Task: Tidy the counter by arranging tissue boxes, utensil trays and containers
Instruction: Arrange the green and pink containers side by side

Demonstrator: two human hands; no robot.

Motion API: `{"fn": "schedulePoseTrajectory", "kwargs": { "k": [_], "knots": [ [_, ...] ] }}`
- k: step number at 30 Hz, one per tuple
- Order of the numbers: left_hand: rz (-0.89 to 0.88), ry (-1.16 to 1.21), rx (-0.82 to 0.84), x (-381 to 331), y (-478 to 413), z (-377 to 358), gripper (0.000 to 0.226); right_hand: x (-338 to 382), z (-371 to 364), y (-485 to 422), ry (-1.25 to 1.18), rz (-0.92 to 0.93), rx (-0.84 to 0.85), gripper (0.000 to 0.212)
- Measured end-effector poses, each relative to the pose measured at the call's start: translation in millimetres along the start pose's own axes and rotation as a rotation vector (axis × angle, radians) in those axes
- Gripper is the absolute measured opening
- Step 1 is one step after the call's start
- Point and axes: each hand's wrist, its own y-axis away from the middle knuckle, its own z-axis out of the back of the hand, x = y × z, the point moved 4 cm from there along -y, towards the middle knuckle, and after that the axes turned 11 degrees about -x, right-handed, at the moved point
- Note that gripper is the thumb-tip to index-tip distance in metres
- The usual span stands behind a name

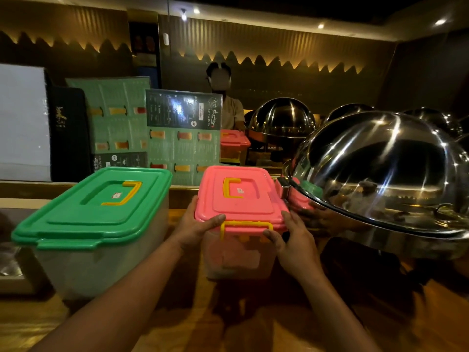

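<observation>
A clear plastic container with a pink lid (241, 196) and yellow handle and clasp stands on the wooden counter (177, 313), in the middle of the view. My left hand (196, 226) grips its left front corner, thumb on the lid. My right hand (294, 240) holds its right front corner, fingers against the lid edge. To the left stands a larger clear container with a green lid (94, 207) and yellow handle. The two containers are a short gap apart.
A large steel dome cover (380, 174) sits close on the right, touching or nearly touching the pink lid. More domes stand behind. Menu boards (182, 138) lean at the back. Another pink-lidded container (233, 143) and a person stand beyond the counter.
</observation>
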Motion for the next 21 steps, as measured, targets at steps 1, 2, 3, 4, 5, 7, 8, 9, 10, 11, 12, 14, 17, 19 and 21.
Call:
{"fn": "schedulePoseTrajectory", "kwargs": {
  "k": [1,2,3,4,5,7,8,9,10,11,12,14,17,19,21],
  "knots": [
    [-0.003,-0.008,-0.003,-2,2,0,0.105,2,0,0,0.004,-0.009,0.014,0.075],
    [0.0,-0.024,-0.015,-4,5,0,0.104,4,1,0,0.015,-0.02,0.025,0.074],
    [-0.004,-0.057,-0.03,-8,9,1,0.1,8,2,1,0.03,-0.028,0.024,0.071],
    [-0.014,-0.095,-0.035,-11,13,3,0.093,13,4,2,0.052,-0.02,-0.001,0.067],
    [-0.039,-0.146,-0.027,-16,19,5,0.086,21,5,4,0.069,0.009,-0.053,0.062],
    [-0.075,-0.239,-0.005,-29,33,14,0.082,47,5,13,0.048,0.119,-0.19,0.049],
    [-0.099,-0.297,0.003,-37,39,22,0.085,64,3,19,0.004,0.182,-0.246,0.043],
    [-0.136,-0.373,0.013,-49,47,32,0.085,84,-2,26,-0.049,0.245,-0.274,0.038],
    [-0.178,-0.437,0.026,-60,54,44,0.079,105,-8,33,-0.099,0.292,-0.267,0.033],
    [-0.242,-0.487,0.034,-72,60,58,0.072,126,-18,40,-0.142,0.322,-0.233,0.03],
    [-0.318,-0.541,0.019,-85,66,74,0.066,145,-31,47,-0.177,0.338,-0.177,0.028],
    [-0.425,-0.708,-0.071,-102,72,114,0.06,176,-60,58,-0.235,0.363,-0.052,0.032],
    [-0.411,-0.887,-0.234,-105,73,185,0.059,213,-102,73,-0.255,0.345,0.074,0.055],
    [-0.291,-0.939,-0.276,-95,71,231,0.073,232,-124,83,-0.244,0.303,0.148,0.075],
    [-0.155,-0.962,-0.278,-82,69,272,0.097,245,-140,92,-0.2,0.222,0.223,0.088]
  ]
}}
